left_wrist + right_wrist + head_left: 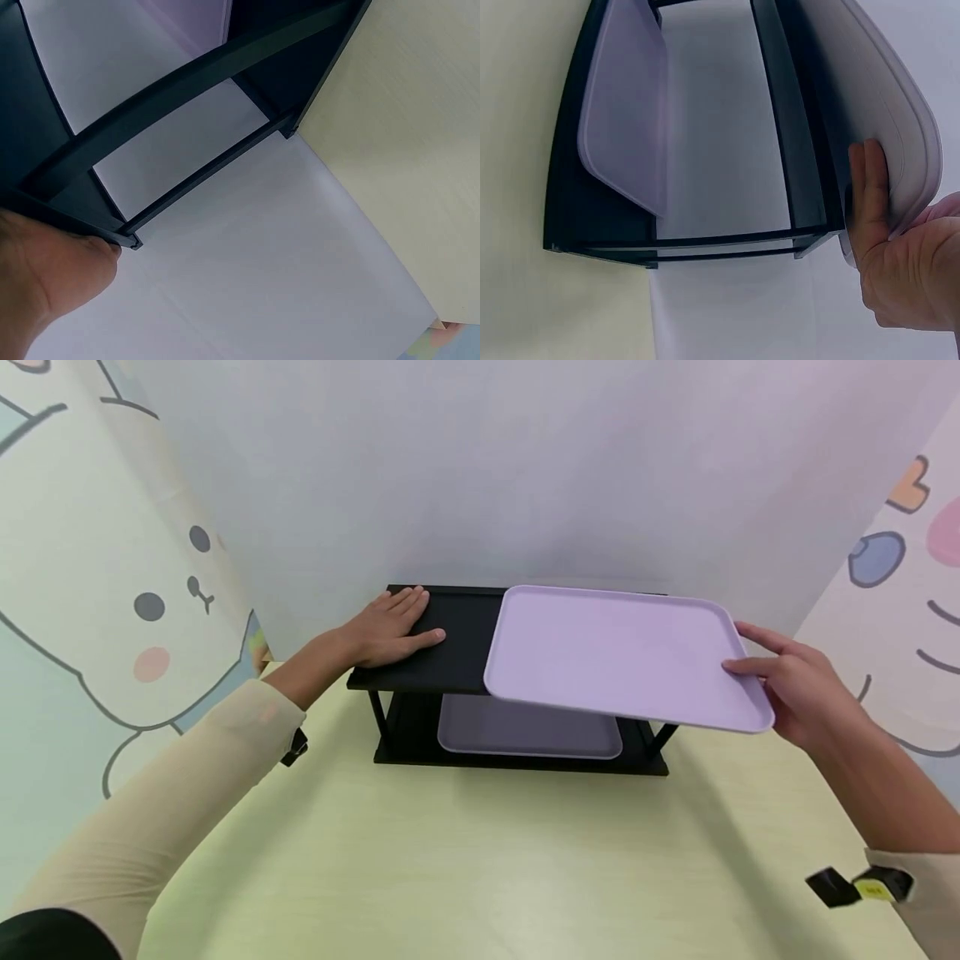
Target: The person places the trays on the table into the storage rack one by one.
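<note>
The upper tray (622, 656) is a lilac rectangle, empty, lying over the right part of the rack's (442, 656) top shelf. Its long axis runs from 9 to 3 o'clock in the head view, and its right end juts out past the shelf's end, toward 3 o'clock, tipped a little down at the near corner. Whether its left part rests on the shelf or hangs just above it cannot be told.

The right hand (795, 689) holds that jutting short edge: thumb on top of the rim, fingers (870, 199) curled under the tray's underside, as the right wrist view shows.

A second tray (528, 731), grey-lilac and also empty, lies flat on the rack's lower shelf, right below the upper one, long axis again 9 to 3.

The rack is black, two-tiered, its length running 9 to 3. The left hand (390, 631) lies flat, fingers straight and together, on the bare left end of the top shelf, at 9 o'clock from the upper tray and apart from it, gripping nothing.

The rack stands on a pale yellow table (480, 860), toward its far edge at 12 o'clock, close before a white wall (480, 468)
</note>
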